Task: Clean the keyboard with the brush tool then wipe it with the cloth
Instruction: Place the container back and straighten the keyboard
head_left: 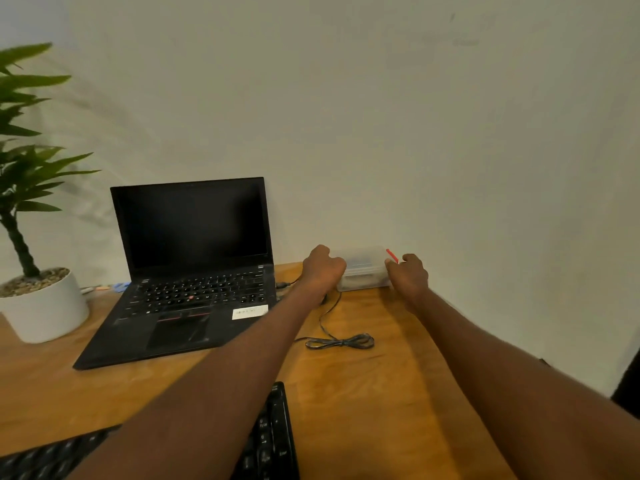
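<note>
Potted plant (33, 202) and open laptop (194, 268), far left of both hands. Black keyboard (273, 441), task object, at the near desk (381, 393) edge beneath the left forearm. Coiled cable (341, 341), just nearer than the hands. Left hand (323, 268) and right hand (408, 271), fingers curled, grip opposite ends of a translucent plastic box (363, 271) against the wall, a red piece (392, 255) at its right corner.
</note>
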Tool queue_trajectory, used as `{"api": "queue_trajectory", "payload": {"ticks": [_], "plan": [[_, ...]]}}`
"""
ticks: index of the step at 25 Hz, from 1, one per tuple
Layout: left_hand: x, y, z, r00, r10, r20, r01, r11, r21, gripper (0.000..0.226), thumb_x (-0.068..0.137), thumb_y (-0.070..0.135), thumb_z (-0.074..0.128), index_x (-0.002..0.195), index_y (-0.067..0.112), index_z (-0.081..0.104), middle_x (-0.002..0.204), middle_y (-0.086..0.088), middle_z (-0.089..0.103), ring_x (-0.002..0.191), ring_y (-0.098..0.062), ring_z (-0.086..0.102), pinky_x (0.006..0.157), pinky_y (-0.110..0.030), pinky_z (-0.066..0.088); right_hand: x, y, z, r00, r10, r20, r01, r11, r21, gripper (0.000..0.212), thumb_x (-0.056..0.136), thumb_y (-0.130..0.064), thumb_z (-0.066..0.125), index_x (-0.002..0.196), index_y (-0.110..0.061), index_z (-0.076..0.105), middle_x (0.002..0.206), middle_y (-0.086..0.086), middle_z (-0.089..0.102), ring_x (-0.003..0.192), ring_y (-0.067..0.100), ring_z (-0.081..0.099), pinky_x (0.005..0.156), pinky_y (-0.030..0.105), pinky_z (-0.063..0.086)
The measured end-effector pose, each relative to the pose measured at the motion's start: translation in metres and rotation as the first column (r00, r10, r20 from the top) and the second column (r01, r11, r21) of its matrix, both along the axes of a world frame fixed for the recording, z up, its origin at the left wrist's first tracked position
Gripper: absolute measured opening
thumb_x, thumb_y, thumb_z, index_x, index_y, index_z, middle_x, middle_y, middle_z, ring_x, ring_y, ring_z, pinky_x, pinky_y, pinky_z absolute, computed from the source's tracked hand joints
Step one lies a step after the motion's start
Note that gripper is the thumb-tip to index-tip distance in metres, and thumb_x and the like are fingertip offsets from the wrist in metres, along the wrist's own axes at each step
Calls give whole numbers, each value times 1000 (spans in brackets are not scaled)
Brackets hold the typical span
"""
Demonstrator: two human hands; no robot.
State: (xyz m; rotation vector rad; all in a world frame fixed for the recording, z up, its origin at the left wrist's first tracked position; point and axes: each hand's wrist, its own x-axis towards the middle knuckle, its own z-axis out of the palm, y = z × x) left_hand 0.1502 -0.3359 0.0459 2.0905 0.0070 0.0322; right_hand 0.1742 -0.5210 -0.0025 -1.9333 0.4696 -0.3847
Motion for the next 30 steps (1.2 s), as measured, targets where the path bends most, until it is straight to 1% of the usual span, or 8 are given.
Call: {"api": "queue_trajectory", "payload": {"ticks": [3,6,9,14,17,21,24,30], "plan": [[-51,17,-3,983,-8,183,11,1000,-18,52,98,11,60,149,13,51,137,-7,62,118,-28,64,99,-40,55,-45,24,10,991,-74,113,83,994,-78,45,98,-20,59,142,-8,54,140,13,61,127,32,59,104,41,47],[-124,56,-8,957,-22,291,36,998,-43,38,99,14,64,137,20,64,129,4,68,119,-13,63,102,-32,51,-113,73,15,971,100,218,-60,981,-184,39,92,-12,59,130,-14,66,129,5,68,118,23,64,100,37,50],[-211,108,-21,943,42,329,-21,997,-68,30,101,16,64,127,29,72,120,15,73,111,-6,66,95,-28,54,-186,127,11,931,324,169,-280,930,-240,31,94,-11,62,121,-20,72,118,-6,71,100,6,67,89,27,48],[-317,190,-57,908,231,348,-209,973,-99,28,102,15,63,121,33,74,115,28,68,107,13,61,93,-14,51,-281,194,-4,889,452,74,-412,860,-301,32,102,-21,60,134,-22,65,130,-5,67,119,14,61,94,25,45],[-350,239,-68,856,361,371,-355,931,-86,28,102,12,64,123,27,74,116,21,71,106,9,63,94,-14,50,-303,215,-18,883,468,32,-409,803,-434,37,103,-29,59,139,-20,58,134,0,61,119,19,60,99,35,50],[-367,310,-82,731,503,461,-627,761,164,36,101,26,62,134,12,63,137,-11,61,130,-28,54,112,-54,44,-309,224,-30,925,377,-53,-349,784,-514,51,101,-43,55,145,-18,48,129,7,55,115,27,58,95,48,55],[-372,348,-89,674,675,300,-738,590,328,65,102,46,58,149,2,46,151,-30,46,141,-48,40,115,-64,34,-309,226,-29,930,355,-96,-358,816,-454,50,102,-40,55,145,-14,47,129,10,58,113,28,59,93,47,54],[-369,363,-90,696,679,232,-715,683,147,73,93,61,51,141,5,50,128,-22,65,121,-43,57,102,-56,48,-313,219,-20,947,317,-49,-317,899,-303,48,98,-18,61,145,-15,52,130,5,66,113,24,64,94,43,54]]}}
